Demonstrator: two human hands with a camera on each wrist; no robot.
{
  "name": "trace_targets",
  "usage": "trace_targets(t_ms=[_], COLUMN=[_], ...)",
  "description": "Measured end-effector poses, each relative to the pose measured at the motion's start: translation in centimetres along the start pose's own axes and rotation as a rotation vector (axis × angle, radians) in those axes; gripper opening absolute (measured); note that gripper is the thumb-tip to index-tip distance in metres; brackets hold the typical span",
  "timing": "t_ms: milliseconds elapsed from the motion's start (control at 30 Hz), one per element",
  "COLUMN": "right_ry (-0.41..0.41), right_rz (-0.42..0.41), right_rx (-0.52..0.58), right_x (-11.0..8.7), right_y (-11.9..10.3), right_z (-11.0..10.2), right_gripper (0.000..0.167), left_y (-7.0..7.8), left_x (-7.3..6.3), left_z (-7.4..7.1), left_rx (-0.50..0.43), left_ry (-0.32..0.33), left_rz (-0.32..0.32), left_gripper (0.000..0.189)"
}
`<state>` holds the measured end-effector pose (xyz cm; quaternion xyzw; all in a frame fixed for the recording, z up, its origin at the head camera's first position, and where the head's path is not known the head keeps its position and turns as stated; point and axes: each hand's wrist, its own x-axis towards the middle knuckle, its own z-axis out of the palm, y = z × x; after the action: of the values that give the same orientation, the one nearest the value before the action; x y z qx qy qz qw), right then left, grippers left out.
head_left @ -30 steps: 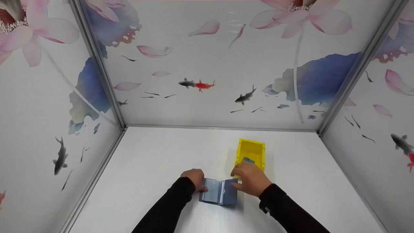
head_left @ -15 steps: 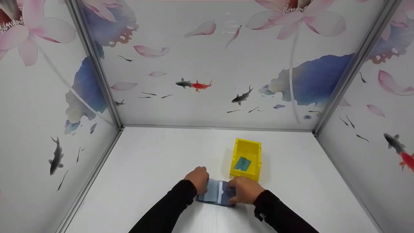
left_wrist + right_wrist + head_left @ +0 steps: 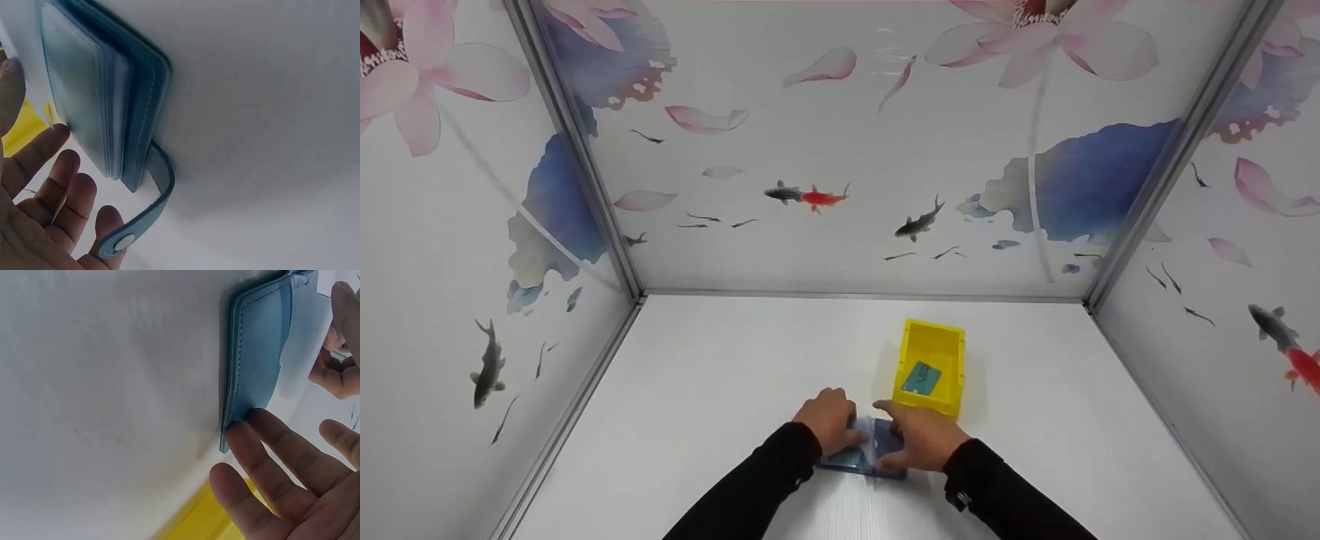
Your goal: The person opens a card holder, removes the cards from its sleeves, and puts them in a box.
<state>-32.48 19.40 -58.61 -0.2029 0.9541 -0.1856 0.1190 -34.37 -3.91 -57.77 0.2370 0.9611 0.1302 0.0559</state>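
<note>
A blue card holder [image 3: 889, 442] with clear plastic sleeves [image 3: 76, 84] lies spread on the white table in front of the person. In the head view the left hand [image 3: 829, 421] is over its left half. The left hand pinches a loose clear sleeve, lifted from the stack, between thumb and forefinger. At the right half, the right hand [image 3: 926, 437] has its thumb on the cover and its forefinger stretched out. Fingertips of that hand touch the cover's edge in the right wrist view. A strap [image 3: 152, 214] with a metal snap sticks out beside the left hand's fingers.
Just beyond the right hand stands a yellow bin [image 3: 934, 343] with a green card [image 3: 921, 379] inside. Printed wall panels [image 3: 840, 255] enclose the table at the back and both sides.
The right hand has come back from beside the yellow bin to the cover, uncovering the green card. The left hand has moved inward over the sleeves and lifted one.
</note>
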Motion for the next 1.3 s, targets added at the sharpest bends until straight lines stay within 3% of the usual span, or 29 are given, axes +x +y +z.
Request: trace_targets(t_ms=[100, 200, 333, 433, 633, 967, 1100, 1300], right_ry=[0.001, 0.006, 0.048, 0.062, 0.051, 0.035, 0.061, 0.049], right_rz=[0.002, -0.004, -0.044, -0.046, -0.043, -0.152, -0.203, -0.202], right_rx=[0.004, 0.015, 0.013, -0.01, -0.078, -0.167, -0.107, 0.066], right_x=[-0.1, -0.3, -0.4, -0.3, -0.3, 0.1, 0.9, 2.1], right_y=[0.0, 0.0, 0.2, 0.2, 0.0, -0.8, -0.9, -0.9], right_z=[0.0, 0.0, 0.1, 0.3, 0.9, 0.6, 0.9, 1.7], right_gripper=[0.107, 0.107, 0.095, 0.082, 0.061, 0.042, 0.038, 0.06], left_y=[0.3, 0.3, 0.2, -0.1, -1.5, -3.9, -4.0, -4.5], left_x=[0.2, 0.4, 0.4, 0.2, 0.0, -0.4, -0.5, -0.5], left_z=[0.1, 0.2, 0.5, 0.7, 0.6, -0.5, -0.7, -0.1], left_rx=[-0.1, -0.149, -0.087, -0.044, -0.043, -0.217, -0.217, -0.266], left_ry=[-0.019, -0.033, -0.03, -0.013, -0.002, -0.1, -0.099, -0.063], left_rz=[-0.009, 0.031, 0.124, 0.153, 0.128, 0.084, 0.095, 0.102], left_gripper=[0.039, 0.032, 0.019, 0.018, 0.028, 0.048, 0.055, 0.057])
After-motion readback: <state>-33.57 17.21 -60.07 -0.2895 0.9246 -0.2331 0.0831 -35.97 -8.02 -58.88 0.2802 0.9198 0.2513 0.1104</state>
